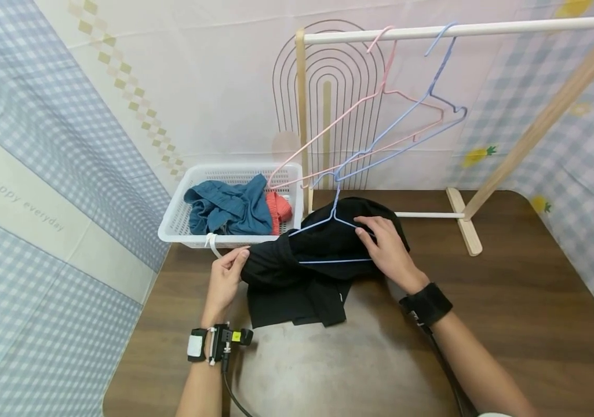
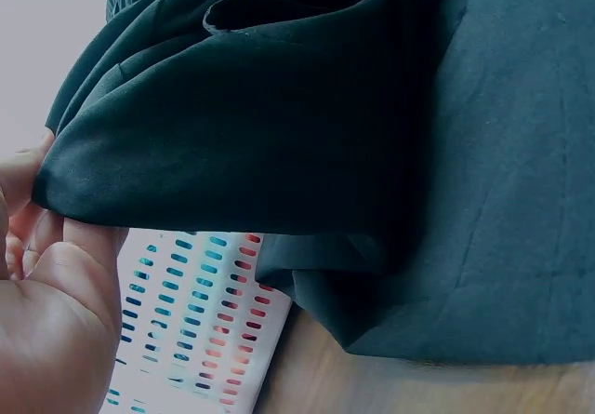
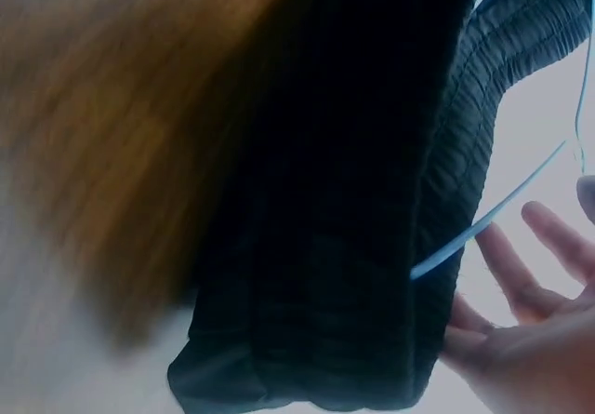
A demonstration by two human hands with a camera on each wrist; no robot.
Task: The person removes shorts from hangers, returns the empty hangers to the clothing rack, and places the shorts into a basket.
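A black garment [image 1: 302,278] lies crumpled on the brown table [image 1: 510,324], with a light blue wire hanger [image 1: 335,262] on top of it. My left hand [image 1: 241,253] pinches the garment's left edge, beside the basket. The left wrist view shows that pinched dark fold [image 2: 372,135] against my left hand [image 2: 46,247]. My right hand [image 1: 367,231] rests on the garment's right part with straight fingers, touching the hanger's right arm. In the right wrist view the ribbed black cloth [image 3: 325,200] and the hanger's wire [image 3: 483,223] lie next to my spread right hand [image 3: 507,274].
A white perforated basket [image 1: 182,223] at the table's back left holds blue cloth [image 1: 229,208] and red cloth [image 1: 278,211]. Behind stands a wooden clothes rack [image 1: 432,29] with a pink hanger [image 1: 380,98] and a blue hanger [image 1: 432,98] on its rail. Patterned sheets line the walls.
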